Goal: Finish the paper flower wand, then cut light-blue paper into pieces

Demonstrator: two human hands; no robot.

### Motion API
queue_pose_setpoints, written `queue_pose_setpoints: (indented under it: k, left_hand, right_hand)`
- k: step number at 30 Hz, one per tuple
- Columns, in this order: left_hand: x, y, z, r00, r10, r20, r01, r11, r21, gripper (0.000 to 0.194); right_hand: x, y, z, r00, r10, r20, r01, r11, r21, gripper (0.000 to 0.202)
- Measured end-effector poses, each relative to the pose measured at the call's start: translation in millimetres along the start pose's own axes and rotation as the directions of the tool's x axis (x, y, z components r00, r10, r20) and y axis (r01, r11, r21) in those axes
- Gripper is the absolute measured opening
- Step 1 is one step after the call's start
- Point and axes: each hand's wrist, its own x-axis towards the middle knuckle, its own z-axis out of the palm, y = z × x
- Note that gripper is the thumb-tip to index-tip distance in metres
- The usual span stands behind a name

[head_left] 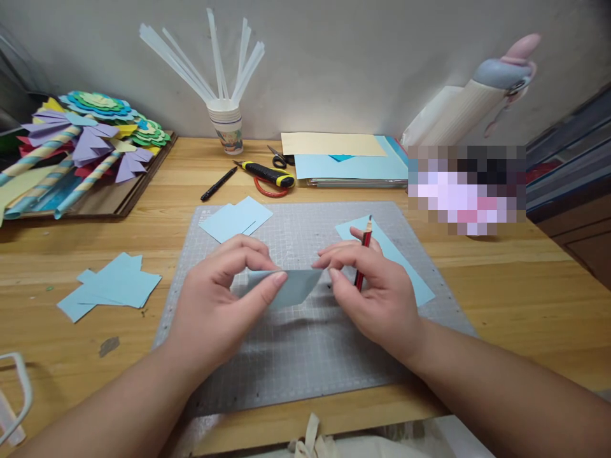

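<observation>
My left hand [224, 286] pinches a piece of light blue paper [298, 287] between thumb and fingers, holding it above a grey cutting mat [267, 375]. At the paper's right corner, the thumb and index finger of my right hand [382, 280] are nearly together; whether they touch it I cannot tell. A red and black pencil [365, 251] is tucked in that same hand, its tip pointing up. Behind the right hand lies a longer light blue strip [405, 267] on the mat. Two overlapping light blue pieces [233, 219] rest at the mat's far left.
More blue pieces [119, 286] lie left of the mat. At the back are a paper cup [226, 130] with white strips, a black pen [218, 184], yellow-black pliers [267, 173], scissors [281, 159] and stacked paper [348, 166]. Paper flowers [90, 137] sit on cardboard at left.
</observation>
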Motion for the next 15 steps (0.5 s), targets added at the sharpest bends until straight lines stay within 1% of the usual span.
queue_pose_setpoints:
  k: [2, 4, 7, 9, 10, 11, 12, 14, 15]
  left_hand:
    - [2, -2, -1.4, 0.998, -0.058, -0.028, 0.057, 0.997, -0.047, 0.011]
    - [3, -4, -0.3, 0.995, -0.1, -0.013, 0.098, 0.989, -0.11, 0.011]
    - [3, -6, 3.8, 0.99, -0.136, 0.043, 0.141, 0.977, -0.16, 0.01]
    - [2, -5, 5.4, 0.984, -0.161, 0.082, 0.17, 0.978, -0.124, 0.01]
    - [1, -3, 5.6, 0.983, -0.163, 0.085, 0.169, 0.982, -0.082, 0.009]
    - [0, 0, 5.3, 0.986, -0.145, 0.084, 0.148, 0.989, -0.027, 0.006]
    - [0, 2, 4.8, 0.991, -0.102, 0.085, 0.1, 0.994, 0.032, 0.003]
    - [-2, 8, 3.5, 0.992, 0.037, 0.118, -0.054, 0.987, 0.151, 0.008]
    - [-2, 10, 2.9, 0.982, 0.11, 0.155, -0.139, 0.971, 0.197, 0.01]
  right_hand:
    - [0, 3, 0, 0.995, 0.09, -0.046, -0.087, 0.994, 0.061, 0.013]
    - [0, 3, 0, 0.989, 0.146, -0.003, -0.144, 0.978, 0.15, 0.01]
    - [-1, 2, 1, 0.986, 0.123, 0.109, -0.143, 0.968, 0.204, 0.003]
    - [-2, 0, 2, 0.987, 0.089, 0.131, -0.113, 0.975, 0.19, 0.006]
    - [-3, 0, 3, 0.988, 0.071, 0.136, -0.096, 0.979, 0.181, 0.009]
    - [-3, -1, 3, 0.988, 0.05, 0.147, -0.076, 0.982, 0.172, 0.01]
    - [-4, -1, 4, 0.986, 0.023, 0.164, -0.05, 0.985, 0.163, 0.011]
    - [-5, -2, 4, 0.978, -0.04, 0.204, 0.012, 0.991, 0.137, 0.011]
    - [-5, -2, 4, 0.972, -0.071, 0.222, 0.044, 0.991, 0.124, 0.012]
